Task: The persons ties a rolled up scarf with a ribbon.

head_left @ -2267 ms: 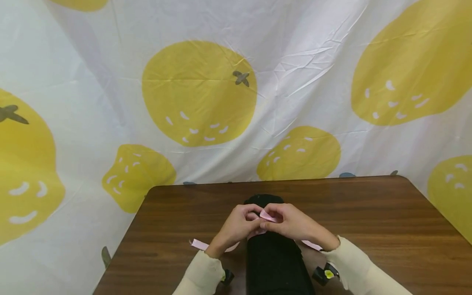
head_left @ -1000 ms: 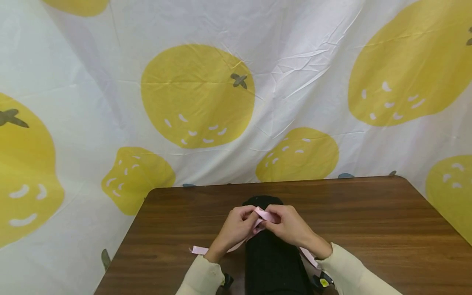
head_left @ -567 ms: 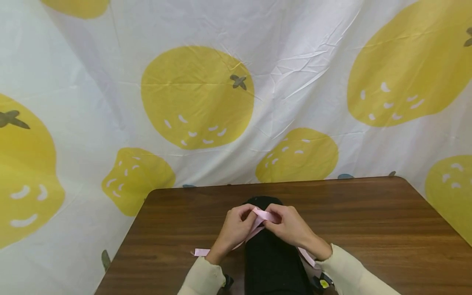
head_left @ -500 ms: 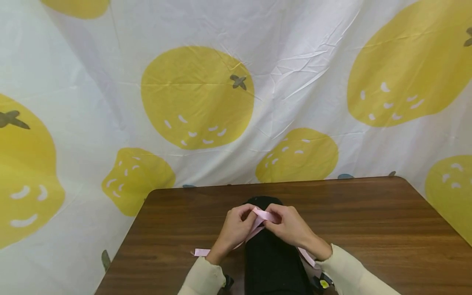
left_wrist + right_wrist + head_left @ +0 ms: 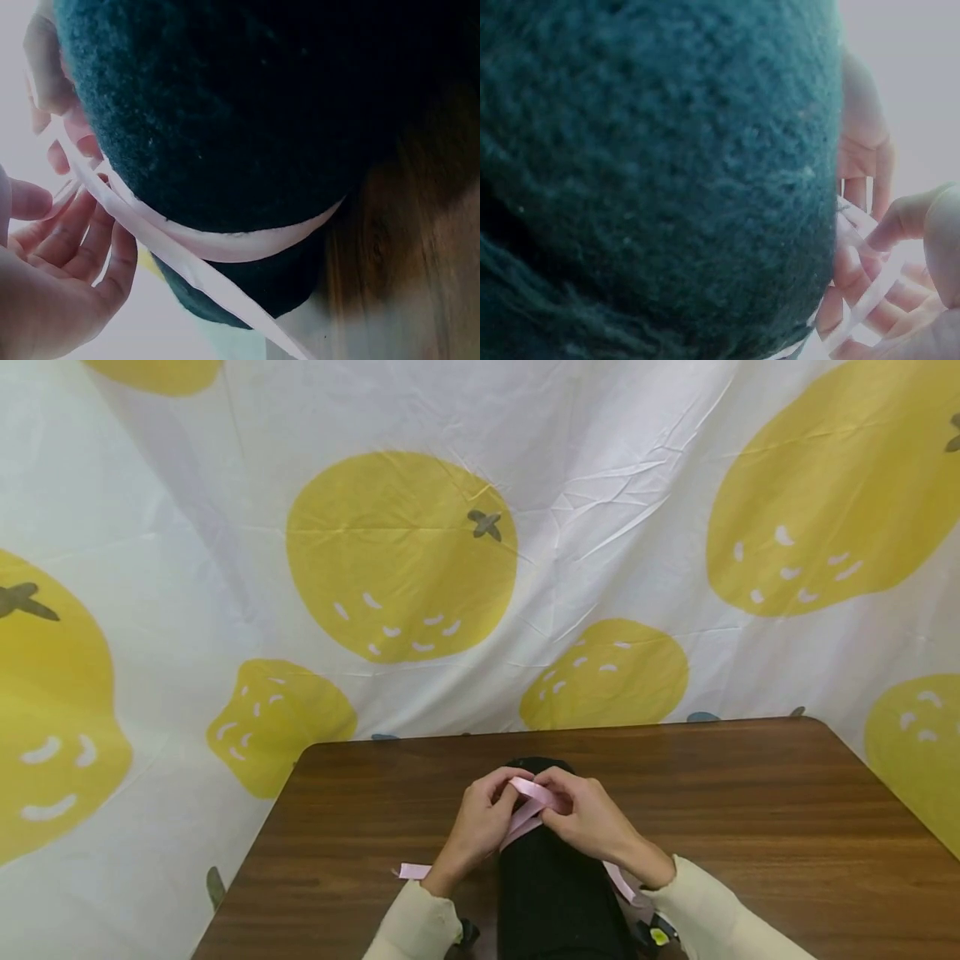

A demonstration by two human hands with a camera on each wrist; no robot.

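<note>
Ribbon [image 5: 532,791], pale pink, wraps a dark fuzzy roll [image 5: 561,893] on the brown table [image 5: 720,785]; I see the left hand [image 5: 480,817] and right hand [image 5: 592,814] each pinching it above the roll.

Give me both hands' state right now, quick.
Left hand: holding, pinches the pink ribbon between thumb and fingers.
Right hand: holding, pinches the same pink ribbon.
</note>
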